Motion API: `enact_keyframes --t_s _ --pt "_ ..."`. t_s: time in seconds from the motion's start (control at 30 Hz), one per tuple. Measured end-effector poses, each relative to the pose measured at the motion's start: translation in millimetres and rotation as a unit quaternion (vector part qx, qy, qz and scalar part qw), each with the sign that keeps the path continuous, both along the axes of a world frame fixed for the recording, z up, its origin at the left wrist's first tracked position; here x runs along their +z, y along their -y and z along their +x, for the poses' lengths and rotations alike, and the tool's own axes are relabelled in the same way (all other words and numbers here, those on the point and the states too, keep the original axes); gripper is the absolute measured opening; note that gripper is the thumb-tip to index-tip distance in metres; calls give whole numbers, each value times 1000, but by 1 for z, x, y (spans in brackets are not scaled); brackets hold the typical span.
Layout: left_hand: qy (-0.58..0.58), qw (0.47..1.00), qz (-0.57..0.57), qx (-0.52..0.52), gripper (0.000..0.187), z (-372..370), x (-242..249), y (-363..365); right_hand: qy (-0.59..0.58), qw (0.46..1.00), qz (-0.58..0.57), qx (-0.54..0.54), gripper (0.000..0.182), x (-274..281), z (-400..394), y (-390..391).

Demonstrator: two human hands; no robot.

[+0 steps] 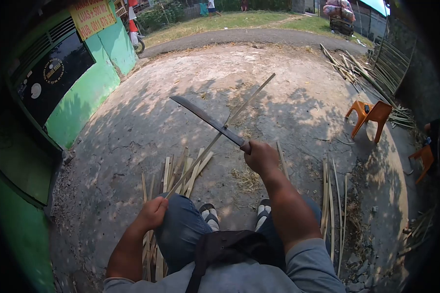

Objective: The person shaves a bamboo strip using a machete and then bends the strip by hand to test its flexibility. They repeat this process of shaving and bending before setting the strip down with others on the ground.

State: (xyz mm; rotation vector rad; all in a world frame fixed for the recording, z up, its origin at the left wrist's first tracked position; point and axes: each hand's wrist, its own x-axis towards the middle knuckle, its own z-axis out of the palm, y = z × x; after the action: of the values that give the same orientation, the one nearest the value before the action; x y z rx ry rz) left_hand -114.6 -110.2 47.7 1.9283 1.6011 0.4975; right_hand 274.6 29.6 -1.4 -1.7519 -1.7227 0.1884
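Observation:
My right hand (262, 157) is wrapped round the handle of a machete (199, 113), its long dark blade pointing up and to the left. The blade crosses a long thin bamboo strip (204, 152) about midway along the strip. A thin sliver stands off the strip just past the blade. Beside my left knee, my left hand (154, 213) grips the near end of that strip, which slants away to the upper right. More bamboo strips (193, 178) lie in a bunch on the ground by my left leg, partly hidden by my knee and arm.
Long bamboo strips (331, 205) lie to my right. An orange plastic chair (376, 115) with a small dark object on it stands further right, near a bamboo pile (362, 68). A green wall (90, 93) bounds the left. At the right edge, a person (434, 139) is partly visible.

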Motion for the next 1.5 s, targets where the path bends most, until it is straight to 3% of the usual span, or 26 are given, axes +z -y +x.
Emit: enact_keyframes --t_s 0.13,0.23,0.33,0.77,0.87,0.97,1.27,1.37,1.5 --pt "60 997 -28 27 39 -5 -8 1 -20 998 58 1 22 3 -4 5" --pt "78 996 33 9 39 -5 -9 5 -12 992 122 -6 22 14 -1 3" --pt "64 997 -5 33 41 -1 6 10 0 982 188 -12 23 15 4 1" --pt "30 995 92 29 46 18 7 21 63 932 354 -45 9 33 32 9" --pt "40 996 77 22 45 16 4 23 85 924 368 -57 7 34 37 7" --pt "74 996 54 4 44 12 2 25 87 918 381 -64 18 37 36 6" --pt "142 989 -22 -18 43 -19 -16 22 -17 969 233 77 18 37 31 14" --pt "131 991 -34 -9 43 -16 -14 24 111 940 322 -23 17 41 33 13" --pt "105 994 -4 -10 44 -7 -9 27 106 936 334 -27 12 36 33 11"
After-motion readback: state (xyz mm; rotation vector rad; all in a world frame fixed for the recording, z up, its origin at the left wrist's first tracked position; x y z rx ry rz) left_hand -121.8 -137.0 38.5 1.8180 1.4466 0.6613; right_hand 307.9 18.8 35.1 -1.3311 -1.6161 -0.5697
